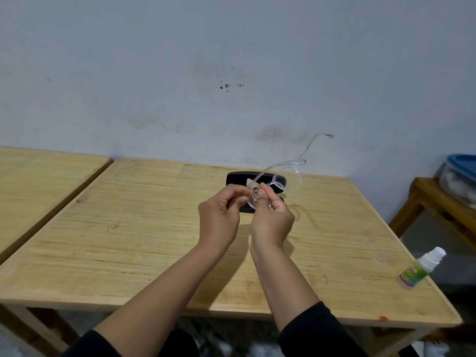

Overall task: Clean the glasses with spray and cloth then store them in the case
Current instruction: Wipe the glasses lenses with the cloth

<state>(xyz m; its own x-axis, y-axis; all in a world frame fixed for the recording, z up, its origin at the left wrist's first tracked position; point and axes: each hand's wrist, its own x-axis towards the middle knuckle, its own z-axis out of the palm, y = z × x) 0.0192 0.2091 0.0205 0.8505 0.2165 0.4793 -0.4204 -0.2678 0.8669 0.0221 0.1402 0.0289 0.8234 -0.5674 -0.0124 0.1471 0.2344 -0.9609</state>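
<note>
I hold clear-framed glasses (pixel 291 180) up above the wooden table (pixel 144 228), their arms pointing up and to the right. My left hand (pixel 221 215) pinches the near lens edge. My right hand (pixel 270 217) grips the same lens between thumb and fingers, with a small scrap of cloth (pixel 253 188) showing between the fingertips. Behind the hands an open black glasses case (pixel 238 179) lies on the table, partly hidden. A small white spray bottle (pixel 419 269) with a green label lies tilted at the table's right edge.
A second wooden table (pixel 38 176) stands to the left, separated by a narrow gap. At the right a low wooden stand (pixel 438 202) bears a clear tub with a blue lid (pixel 461 176). A grey wall rises right behind the table.
</note>
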